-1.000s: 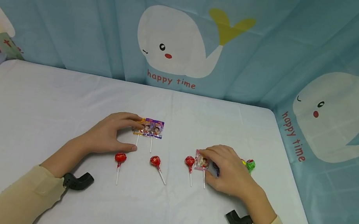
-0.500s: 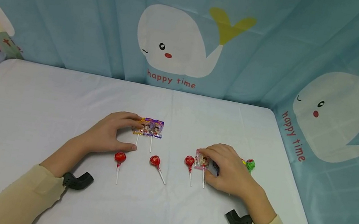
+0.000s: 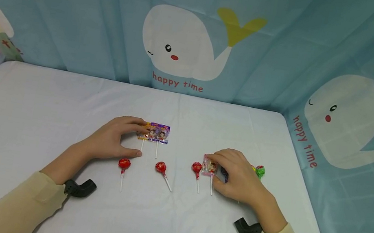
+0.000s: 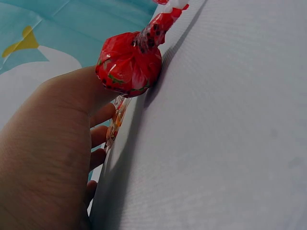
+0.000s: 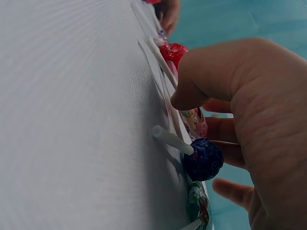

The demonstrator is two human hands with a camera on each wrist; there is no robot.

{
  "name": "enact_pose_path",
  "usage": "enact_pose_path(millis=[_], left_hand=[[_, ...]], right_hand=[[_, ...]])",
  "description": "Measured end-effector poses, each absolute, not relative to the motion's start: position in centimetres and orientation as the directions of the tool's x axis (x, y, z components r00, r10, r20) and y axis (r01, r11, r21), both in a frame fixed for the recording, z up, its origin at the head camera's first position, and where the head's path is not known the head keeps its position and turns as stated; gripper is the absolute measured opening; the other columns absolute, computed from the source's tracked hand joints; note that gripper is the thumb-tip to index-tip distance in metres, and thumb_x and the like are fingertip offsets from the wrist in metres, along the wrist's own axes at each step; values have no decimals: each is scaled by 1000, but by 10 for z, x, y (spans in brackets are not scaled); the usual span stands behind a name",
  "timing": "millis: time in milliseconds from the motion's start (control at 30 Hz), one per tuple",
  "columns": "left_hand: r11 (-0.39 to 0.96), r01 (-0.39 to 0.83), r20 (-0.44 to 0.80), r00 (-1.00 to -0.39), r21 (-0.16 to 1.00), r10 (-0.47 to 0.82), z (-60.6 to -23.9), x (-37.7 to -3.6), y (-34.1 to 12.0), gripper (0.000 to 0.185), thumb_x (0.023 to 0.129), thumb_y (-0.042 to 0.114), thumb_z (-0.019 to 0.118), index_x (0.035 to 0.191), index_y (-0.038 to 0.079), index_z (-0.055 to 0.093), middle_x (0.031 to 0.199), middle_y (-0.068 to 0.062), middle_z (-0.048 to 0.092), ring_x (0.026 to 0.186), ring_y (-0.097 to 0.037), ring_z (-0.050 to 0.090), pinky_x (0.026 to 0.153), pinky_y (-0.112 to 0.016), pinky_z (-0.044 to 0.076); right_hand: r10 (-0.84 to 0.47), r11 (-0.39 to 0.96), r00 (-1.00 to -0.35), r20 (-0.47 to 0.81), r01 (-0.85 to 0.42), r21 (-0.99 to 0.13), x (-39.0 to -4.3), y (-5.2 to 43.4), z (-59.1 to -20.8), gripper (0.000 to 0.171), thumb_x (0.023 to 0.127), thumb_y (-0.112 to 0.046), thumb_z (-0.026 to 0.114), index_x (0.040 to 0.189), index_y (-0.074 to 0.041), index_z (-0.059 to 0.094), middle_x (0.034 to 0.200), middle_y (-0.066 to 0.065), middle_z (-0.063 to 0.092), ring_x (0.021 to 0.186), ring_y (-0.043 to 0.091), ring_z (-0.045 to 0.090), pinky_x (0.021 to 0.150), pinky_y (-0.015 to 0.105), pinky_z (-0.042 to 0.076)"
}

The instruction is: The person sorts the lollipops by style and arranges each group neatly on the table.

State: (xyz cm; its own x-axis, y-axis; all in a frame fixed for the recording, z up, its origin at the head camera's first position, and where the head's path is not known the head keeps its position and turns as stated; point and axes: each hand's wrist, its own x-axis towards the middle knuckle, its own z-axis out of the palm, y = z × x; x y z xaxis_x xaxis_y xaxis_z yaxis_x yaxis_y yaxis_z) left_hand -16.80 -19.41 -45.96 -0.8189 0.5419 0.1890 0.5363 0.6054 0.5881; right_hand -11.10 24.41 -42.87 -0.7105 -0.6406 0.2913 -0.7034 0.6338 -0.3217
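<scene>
Head view: taking the middle red lollipop [image 3: 160, 167] as landmark, the left hand [image 3: 109, 138] lies beyond it to the left, thumb held wide of the fingers, fingertips resting on a yellow-wrapped lollipop [image 3: 140, 136], perhaps to keep it snug against the purple-wrapped lollipop [image 3: 163, 133] just beyond the landmark. Right of the landmark, the right hand [image 3: 238, 176] arches with thumb and fingers apart around a pink-wrapped lollipop [image 3: 209, 169], apparently to steady it beside the right-hand red lollipop [image 3: 196, 167]; whether the thumb presses its stick is hard to tell. The left-hand red lollipop [image 3: 124, 164] sits left of the landmark; farther right of it, a dark blue lollipop [image 5: 204, 160] and a green lollipop [image 3: 260, 171] lie partly screened by the right hand.
</scene>
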Motion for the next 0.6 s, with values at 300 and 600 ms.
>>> enact_pose_path(millis=[300, 600], left_hand=[[601, 543, 197, -815, 586, 545, -461, -169, -194, 65, 83, 44, 95, 142, 27, 73, 159, 1, 56, 151, -31, 46, 123, -63, 35], [604, 542, 194, -816, 584, 545, -460, -169, -194, 66, 83, 43, 95, 143, 26, 73, 159, 1, 56, 151, -31, 45, 124, -63, 34]], right_hand=[[-641, 638, -707, 298, -707, -305, -112, 243, -427, 56, 83, -10, 74, 138, -14, 74, 129, -4, 73, 125, 23, 64, 114, 53, 46], [-637, 648, -713, 293, -701, -297, -113, 243, -424, 53, 84, -13, 75, 137, -12, 75, 130, -1, 73, 125, 24, 64, 115, 52, 46]])
